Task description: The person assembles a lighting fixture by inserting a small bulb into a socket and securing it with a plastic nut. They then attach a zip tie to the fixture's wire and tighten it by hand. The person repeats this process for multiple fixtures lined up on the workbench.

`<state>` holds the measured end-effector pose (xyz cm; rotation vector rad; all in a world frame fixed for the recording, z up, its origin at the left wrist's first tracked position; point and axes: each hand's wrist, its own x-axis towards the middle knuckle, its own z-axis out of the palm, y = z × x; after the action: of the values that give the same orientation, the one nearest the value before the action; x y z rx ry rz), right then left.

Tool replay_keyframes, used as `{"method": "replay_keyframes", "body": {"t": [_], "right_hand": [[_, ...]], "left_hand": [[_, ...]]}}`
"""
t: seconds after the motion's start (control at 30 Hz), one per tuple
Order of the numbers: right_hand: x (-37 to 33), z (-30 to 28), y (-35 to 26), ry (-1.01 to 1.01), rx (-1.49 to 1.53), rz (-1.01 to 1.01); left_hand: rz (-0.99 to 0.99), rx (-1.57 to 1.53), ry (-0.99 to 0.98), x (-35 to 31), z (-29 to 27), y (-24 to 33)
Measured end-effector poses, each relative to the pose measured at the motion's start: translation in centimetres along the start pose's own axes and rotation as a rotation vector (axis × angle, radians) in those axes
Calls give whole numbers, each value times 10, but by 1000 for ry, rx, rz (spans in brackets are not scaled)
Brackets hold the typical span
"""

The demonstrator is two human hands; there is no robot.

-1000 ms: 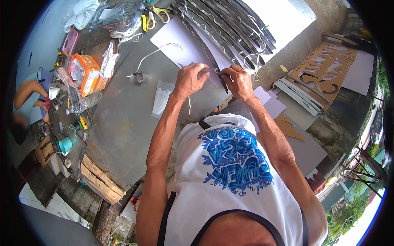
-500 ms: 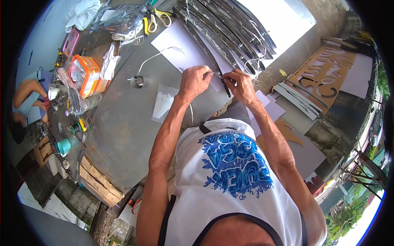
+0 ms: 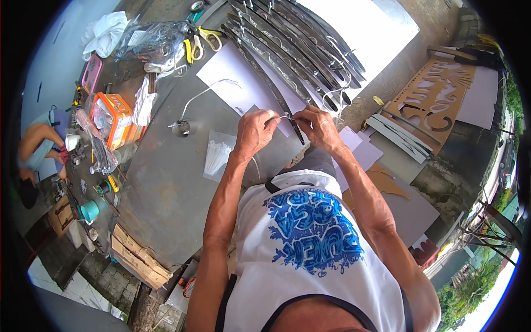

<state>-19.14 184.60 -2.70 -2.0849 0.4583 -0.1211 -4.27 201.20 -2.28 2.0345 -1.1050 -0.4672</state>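
Observation:
Close together at the near end of a long dark curved strip (image 3: 275, 94), both hands are closed in a pinch. My left hand (image 3: 254, 133) grips a thin white strand (image 3: 285, 115) that crosses the strip. From the other side, my right hand (image 3: 319, 128) pinches at the same spot; whether it holds the strand or the strip's edge is too small to tell. Several more dark strips (image 3: 298, 47) with white wires lie side by side beyond. To the left of my left hand is a clear bag of slim white sticks, perhaps cable ties (image 3: 217, 157).
A small round metal piece with a white cable (image 3: 182, 128) lies on the grey table (image 3: 160, 205). Scissors (image 3: 210, 40), an orange-and-white tub (image 3: 110, 119) and spools of wire (image 3: 103, 188) are at the left. Cut-out brown boards (image 3: 428, 99) lie right. Another person (image 3: 41, 138) sits far left.
The view has shifted slightly, so the scene sits a little lower and further left. Both hands stay pinched at the strip's end, their fingers slightly changed.

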Motion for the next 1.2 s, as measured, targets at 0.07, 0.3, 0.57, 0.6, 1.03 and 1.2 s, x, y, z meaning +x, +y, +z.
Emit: {"method": "replay_keyframes", "body": {"t": [0.07,0.3,0.57,0.6,1.03,1.2], "right_hand": [[0,1,3,-8,7,4],[2,3,1,-3,19,9],[2,9,-5,40,-9,24],[1,10,-6,41,-20,19],[1,20,-9,143,-50,63],[-1,23,-1,148,-90,41]], "left_hand": [[33,33,27,0,2,-1],[29,47,6,7,1,5],[72,111,-9,11,-2,5],[98,143,11,12,-2,2],[329,168,78,19,7,-21],[389,236,41,22,3,-23]]}}
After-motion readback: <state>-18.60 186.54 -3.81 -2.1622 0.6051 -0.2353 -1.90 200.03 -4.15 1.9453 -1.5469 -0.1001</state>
